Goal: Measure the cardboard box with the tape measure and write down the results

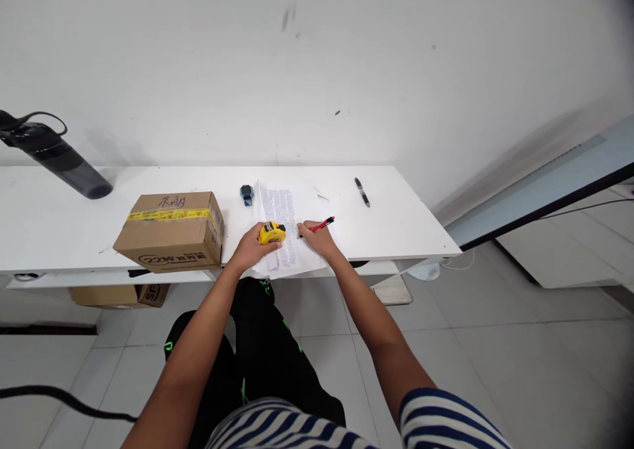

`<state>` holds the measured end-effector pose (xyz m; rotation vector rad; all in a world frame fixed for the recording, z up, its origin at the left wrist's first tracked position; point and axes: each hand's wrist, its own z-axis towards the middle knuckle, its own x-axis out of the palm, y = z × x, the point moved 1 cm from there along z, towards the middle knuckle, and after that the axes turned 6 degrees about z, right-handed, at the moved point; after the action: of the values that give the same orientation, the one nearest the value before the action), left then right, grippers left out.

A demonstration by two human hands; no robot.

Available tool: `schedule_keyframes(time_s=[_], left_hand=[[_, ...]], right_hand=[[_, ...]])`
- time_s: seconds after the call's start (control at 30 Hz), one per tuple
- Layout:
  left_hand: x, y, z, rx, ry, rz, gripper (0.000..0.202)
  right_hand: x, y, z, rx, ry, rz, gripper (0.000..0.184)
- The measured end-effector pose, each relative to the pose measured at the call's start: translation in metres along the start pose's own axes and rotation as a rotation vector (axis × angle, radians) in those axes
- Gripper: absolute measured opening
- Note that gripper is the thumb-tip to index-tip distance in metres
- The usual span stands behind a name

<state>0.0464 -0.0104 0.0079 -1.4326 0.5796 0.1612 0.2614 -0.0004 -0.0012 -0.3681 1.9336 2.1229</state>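
My left hand (252, 246) is closed around a yellow tape measure (272, 233), held over the left part of the papers. In my right hand (317, 238) is a red pen (321, 224), slanted with its black end up to the right and its tip low at the page. Beneath both hands lie several sheets of paper (282, 205), the top one densely covered with small writing. Whether the pen tip touches the paper I cannot tell. No tape blade shows pulled out of the case.
A taped cardboard box (168, 228) stands left of the papers. Behind them lies a wristwatch (246, 195); a black pen (362, 192) is to the right. A dark bottle (59, 158) stands far left on the white table (406, 231), against the wall. Another box (106, 296) sits below.
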Motion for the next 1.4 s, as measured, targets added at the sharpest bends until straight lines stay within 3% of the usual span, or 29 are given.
schedule_keyframes(time_s=[0.27, 0.43, 0.57, 0.8, 1.0, 1.1, 1.27, 1.4], left_hand=[[-0.001, 0.001, -0.001, -0.001, 0.006, 0.017, 0.046], [0.000, 0.002, -0.001, -0.006, 0.000, 0.024, 0.046], [0.000, 0.002, 0.000, -0.008, -0.006, 0.018, 0.047], [-0.003, 0.002, -0.003, 0.002, 0.021, -0.011, 0.048], [-0.006, 0.000, -0.008, 0.005, 0.046, -0.063, 0.056], [-0.006, 0.002, -0.008, 0.023, -0.015, -0.006, 0.049], [-0.003, 0.006, -0.008, 0.058, -0.119, -0.003, 0.043], [-0.005, -0.001, -0.018, 0.083, -0.310, -0.033, 0.043]], right_hand=[[0.001, -0.002, 0.001, 0.000, -0.003, 0.015, 0.035], [0.001, -0.003, 0.001, -0.006, -0.069, 0.014, 0.037], [0.001, -0.003, 0.001, 0.003, -0.002, 0.019, 0.037], [0.003, -0.002, 0.000, 0.010, -0.007, 0.019, 0.041], [0.004, -0.005, 0.003, -0.089, -0.225, -0.020, 0.040], [0.008, -0.009, 0.007, -0.131, -0.257, -0.158, 0.037], [0.016, -0.014, 0.014, -0.072, -0.178, -0.370, 0.055], [0.013, 0.002, 0.009, -0.119, -0.137, -0.251, 0.056]])
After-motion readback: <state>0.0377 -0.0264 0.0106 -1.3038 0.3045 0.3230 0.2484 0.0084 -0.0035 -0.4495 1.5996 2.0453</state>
